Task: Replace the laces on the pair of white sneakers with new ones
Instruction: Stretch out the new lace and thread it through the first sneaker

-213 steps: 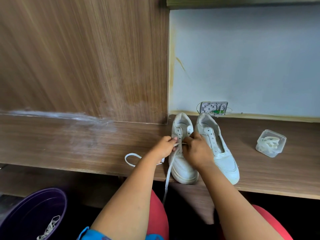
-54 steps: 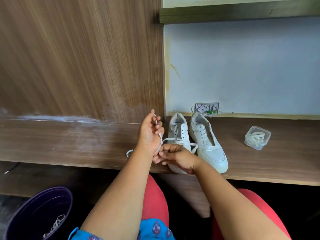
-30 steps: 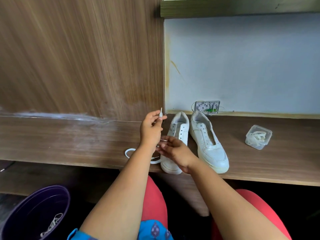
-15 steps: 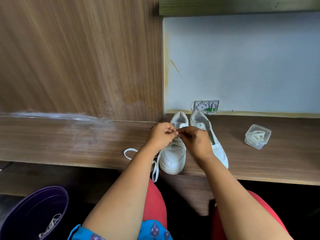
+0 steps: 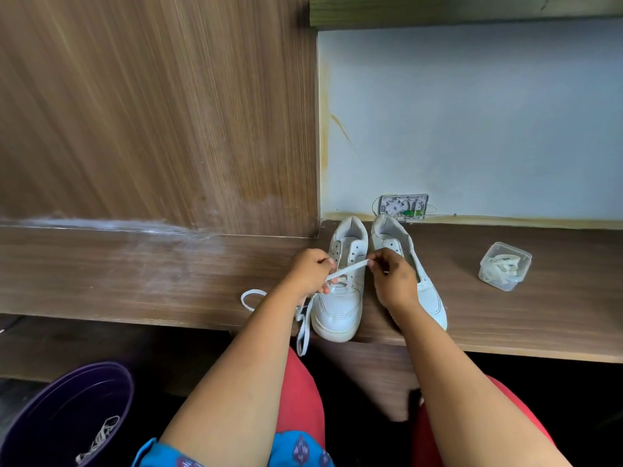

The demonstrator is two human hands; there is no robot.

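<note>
Two white sneakers stand side by side on the wooden desk (image 5: pixel 135 274), toes toward me. Over the left sneaker (image 5: pixel 340 308) a white lace (image 5: pixel 347 269) runs taut between my hands. My left hand (image 5: pixel 308 274) pinches it at the shoe's left eyelets. My right hand (image 5: pixel 392 281) pinches the other end, above the tongue, and covers part of the right sneaker (image 5: pixel 429 298), which shows no lace. The lace's loose tail loops on the desk and hangs over the front edge.
A clear plastic box (image 5: pixel 504 266) with coiled white laces sits on the desk at the right. A purple bin (image 5: pixel 50 412) holding an old lace stands on the floor at lower left. A small wall socket plate (image 5: pixel 403 205) is behind the shoes.
My hands have drawn apart over the left sneaker, stretching the lace across it; half a second ago they met at one point above the tongue.
</note>
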